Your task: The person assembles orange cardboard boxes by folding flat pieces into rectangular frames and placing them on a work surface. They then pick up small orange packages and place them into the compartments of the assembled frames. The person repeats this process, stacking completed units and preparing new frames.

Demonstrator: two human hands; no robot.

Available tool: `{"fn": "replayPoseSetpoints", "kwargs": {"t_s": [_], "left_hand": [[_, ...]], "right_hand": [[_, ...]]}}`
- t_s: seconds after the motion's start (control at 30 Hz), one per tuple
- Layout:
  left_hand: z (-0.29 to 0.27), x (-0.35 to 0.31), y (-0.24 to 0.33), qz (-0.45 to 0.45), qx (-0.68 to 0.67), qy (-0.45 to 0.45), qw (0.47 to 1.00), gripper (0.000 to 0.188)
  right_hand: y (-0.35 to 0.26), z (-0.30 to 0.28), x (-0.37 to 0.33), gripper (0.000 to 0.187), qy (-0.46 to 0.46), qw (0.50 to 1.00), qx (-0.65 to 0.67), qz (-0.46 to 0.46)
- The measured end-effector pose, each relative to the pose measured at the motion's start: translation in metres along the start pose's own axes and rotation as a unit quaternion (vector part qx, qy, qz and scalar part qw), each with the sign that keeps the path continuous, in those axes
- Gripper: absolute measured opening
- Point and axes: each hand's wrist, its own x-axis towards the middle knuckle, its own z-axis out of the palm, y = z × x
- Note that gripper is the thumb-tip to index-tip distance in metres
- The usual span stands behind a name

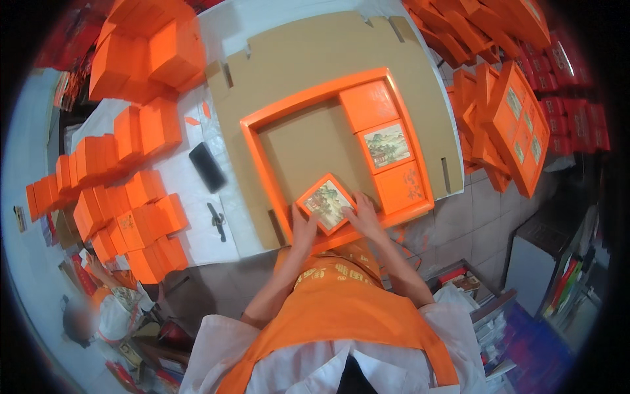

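Between my two hands, a small square orange box [327, 203] with a landscape picture on its top is held turned at an angle. My left hand [304, 226] grips its left side and my right hand [361, 214] its right side. The box is over the near part of a large orange square frame [283, 110], whether touching the bottom I cannot tell. Along the frame's right side lie a plain-looking orange box [369, 105], a box with a landscape picture [387, 146] and an orange box with gold lettering [400, 187].
The frame rests on a brown cardboard sheet [295, 56]. To the left are a black phone [207, 167], a dark tool [216, 222] and stacks of orange boxes [141, 226]. Orange frames and lids [515, 128] lean at the right. Another person [121, 305] is at the lower left.
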Motion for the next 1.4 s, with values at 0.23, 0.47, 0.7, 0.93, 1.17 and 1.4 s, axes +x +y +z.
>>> {"fn": "replayPoseSetpoints", "kwargs": {"t_s": [0.23, 0.47, 0.7, 0.93, 1.17, 1.4], "left_hand": [[0.033, -0.014, 0.028, -0.142, -0.211, -0.004, 0.967, 0.052], [0.028, 0.002, 0.029, -0.123, -0.324, 0.043, 0.937, 0.023], [0.001, -0.009, 0.017, -0.122, -0.269, -0.003, 0.955, 0.014], [-0.067, -0.051, 0.046, -0.014, -0.158, 0.006, 0.987, 0.024], [-0.266, -0.079, 0.085, 0.151, -0.118, 0.236, 0.953, 0.026], [-0.521, -0.099, 0.145, 0.263, 0.145, 0.503, 0.810, 0.033]], "right_hand": [[-0.056, -0.005, 0.066, 0.038, -0.055, 0.988, -0.098, -0.109], [-0.072, 0.039, 0.134, 0.032, -0.136, 0.961, -0.124, -0.206], [-0.069, 0.059, 0.136, 0.031, -0.157, 0.962, -0.087, -0.207], [-0.068, 0.065, 0.131, 0.050, -0.083, 0.964, -0.146, -0.206], [-0.136, 0.078, 0.096, 0.044, 0.015, 0.981, -0.091, -0.170], [-0.283, 0.294, 0.020, 0.046, -0.273, 0.922, 0.272, 0.042]]}}
